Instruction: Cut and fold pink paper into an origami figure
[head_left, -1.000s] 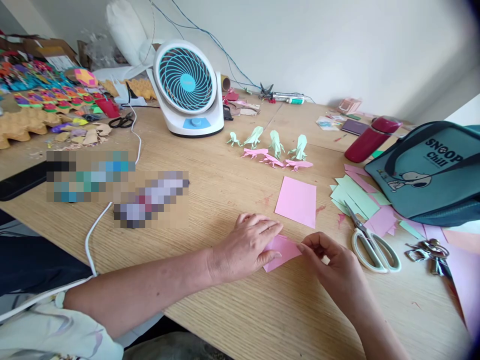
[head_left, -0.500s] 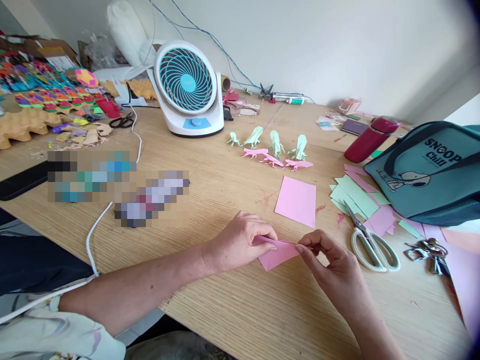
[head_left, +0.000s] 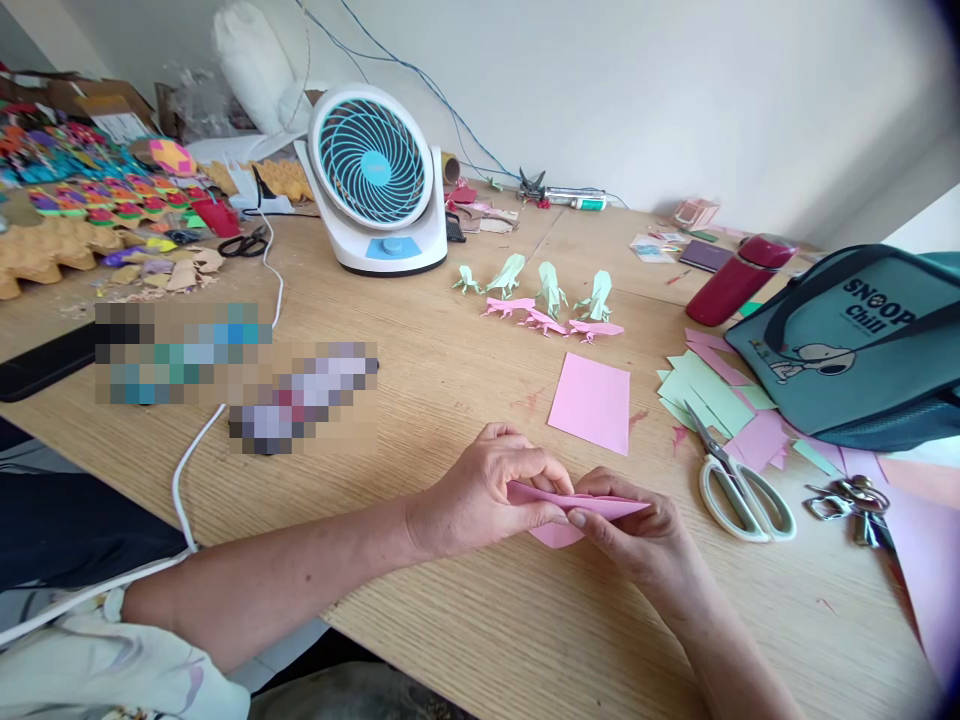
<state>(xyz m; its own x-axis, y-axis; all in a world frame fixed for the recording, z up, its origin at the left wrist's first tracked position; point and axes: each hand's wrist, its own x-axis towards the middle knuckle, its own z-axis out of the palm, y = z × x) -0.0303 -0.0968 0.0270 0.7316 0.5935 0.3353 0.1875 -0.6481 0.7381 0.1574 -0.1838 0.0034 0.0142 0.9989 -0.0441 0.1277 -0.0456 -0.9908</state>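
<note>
A folded piece of pink paper (head_left: 559, 535) is held just above the table's near side. My left hand (head_left: 495, 485) pinches its left part between thumb and fingers. From the other side my right hand (head_left: 637, 525) grips it, thumb in front and fingers behind, with a pointed end sticking out over the fingers. The two thumbs nearly meet at the middle. Beyond my hands lies a flat pink sheet (head_left: 590, 402). Farther back stand several folded green paper figures (head_left: 551, 288) and a row of pink ones (head_left: 594, 330).
White-handled scissors (head_left: 746, 497), a bunch of keys (head_left: 855, 505) and green paper pieces (head_left: 701, 390) lie on the right. Behind them are a teal bag (head_left: 840, 350) and a red bottle (head_left: 739, 280). A white fan (head_left: 375, 175) stands at the back, and a white cable (head_left: 180, 475) crosses the left side.
My right hand has moved left along the paper, closer to my left hand. The paper has turned, so its folded edge and a point to the right now show.
</note>
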